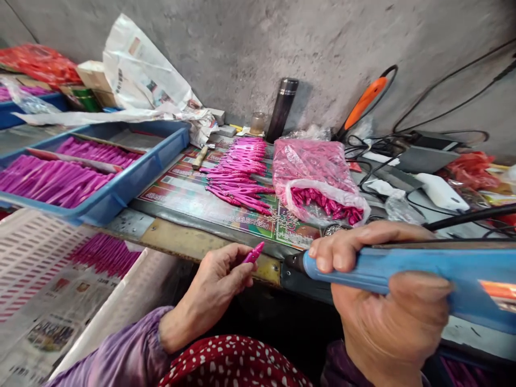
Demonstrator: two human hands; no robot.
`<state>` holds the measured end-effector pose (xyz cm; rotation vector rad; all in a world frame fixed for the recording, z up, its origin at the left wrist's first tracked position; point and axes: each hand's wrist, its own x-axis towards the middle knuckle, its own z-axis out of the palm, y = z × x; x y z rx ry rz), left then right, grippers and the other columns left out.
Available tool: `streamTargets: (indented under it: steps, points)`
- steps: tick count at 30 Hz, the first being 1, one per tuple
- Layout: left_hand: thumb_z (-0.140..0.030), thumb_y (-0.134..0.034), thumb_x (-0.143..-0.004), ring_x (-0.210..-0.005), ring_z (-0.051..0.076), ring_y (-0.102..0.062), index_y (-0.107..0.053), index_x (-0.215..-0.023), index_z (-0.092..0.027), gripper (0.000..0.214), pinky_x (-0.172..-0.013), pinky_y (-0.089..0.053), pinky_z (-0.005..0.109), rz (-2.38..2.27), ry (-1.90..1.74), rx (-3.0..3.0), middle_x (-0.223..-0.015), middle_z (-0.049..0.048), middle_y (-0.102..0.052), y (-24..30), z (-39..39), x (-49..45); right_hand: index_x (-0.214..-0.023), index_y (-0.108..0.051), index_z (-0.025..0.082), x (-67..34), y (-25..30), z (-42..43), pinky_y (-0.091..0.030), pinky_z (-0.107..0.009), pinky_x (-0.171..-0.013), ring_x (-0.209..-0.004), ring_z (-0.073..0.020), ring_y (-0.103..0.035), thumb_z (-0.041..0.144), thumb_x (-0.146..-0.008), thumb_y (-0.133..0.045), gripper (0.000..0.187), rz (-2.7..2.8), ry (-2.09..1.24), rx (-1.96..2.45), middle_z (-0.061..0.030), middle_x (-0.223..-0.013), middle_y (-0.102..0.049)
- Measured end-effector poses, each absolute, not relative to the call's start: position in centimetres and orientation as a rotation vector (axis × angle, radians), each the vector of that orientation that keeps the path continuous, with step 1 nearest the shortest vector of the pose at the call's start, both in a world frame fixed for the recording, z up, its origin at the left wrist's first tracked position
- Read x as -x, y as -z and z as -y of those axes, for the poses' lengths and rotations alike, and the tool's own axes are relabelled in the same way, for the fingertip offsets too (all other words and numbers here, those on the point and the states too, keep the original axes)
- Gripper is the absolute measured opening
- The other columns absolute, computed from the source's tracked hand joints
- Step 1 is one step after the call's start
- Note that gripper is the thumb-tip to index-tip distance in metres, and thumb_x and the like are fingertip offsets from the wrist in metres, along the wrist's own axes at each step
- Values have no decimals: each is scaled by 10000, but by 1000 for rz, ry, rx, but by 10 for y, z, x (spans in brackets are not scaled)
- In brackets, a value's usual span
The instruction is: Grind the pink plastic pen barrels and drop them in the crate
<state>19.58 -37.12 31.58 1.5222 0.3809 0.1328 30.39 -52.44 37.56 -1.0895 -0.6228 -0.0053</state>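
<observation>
The left hand (212,290) pinches a pink piece (253,253), the right hand (387,306) clenches a blue tool (382,271); more pieces (237,174) lie fanned beside a full bag (314,166).

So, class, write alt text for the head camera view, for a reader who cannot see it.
A left hand pinches a small magenta piece while a right hand grips a corded blue tool. More magenta pieces lie fanned on a printed mat beside a blue tray.
</observation>
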Motion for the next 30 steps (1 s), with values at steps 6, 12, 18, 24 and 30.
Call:
streamTargets:
  steps: [6,12,18,24,30]
  points:
    - [-568,-782,-796,-462,52,-489,-640,-958,-132,486,-422,-286,158,-504,-20,-1149,-672,-14,-641,-305,379,-176,-879,-666,231,-295,-375,517,-504,-359,-609,-536,-147,-561,567,-810,-796,367,675,-33,1110,44,-613,-599]
    - [-565,-912,-652,-408,37,-472,-620,-915,-131,585,-431,-282,163,-551,-36,-893,-604,-20,-643,-299,390,-172,-890,-670,237,-291,-374,511,-508,-360,-617,-547,-149,-571,543,-814,-802,342,685,-55,1129,44,-625,-609]
    - [-460,-952,-528,-389,41,-466,-609,-790,-127,544,-434,-291,178,-622,15,-740,-563,5,-636,-305,397,-179,-876,-675,217,-288,-374,509,-506,-347,-593,-538,-151,-578,571,-800,-809,386,724,-34,1133,41,-624,-619]
    - [-357,-907,-497,-408,62,-482,-654,-734,-103,430,-430,-319,188,-673,7,-693,-534,28,-626,-300,400,-187,-866,-673,214,-286,-374,508,-505,-347,-579,-522,-152,-575,580,-795,-812,399,734,-27,1134,46,-617,-619]
    - [-357,-868,-542,-395,53,-456,-617,-667,-125,364,-408,-294,183,-723,-73,-732,-536,35,-632,-291,407,-192,-832,-660,218,-285,-375,506,-518,-359,-579,-516,-149,-577,656,-818,-757,449,740,-53,1161,44,-596,-604]
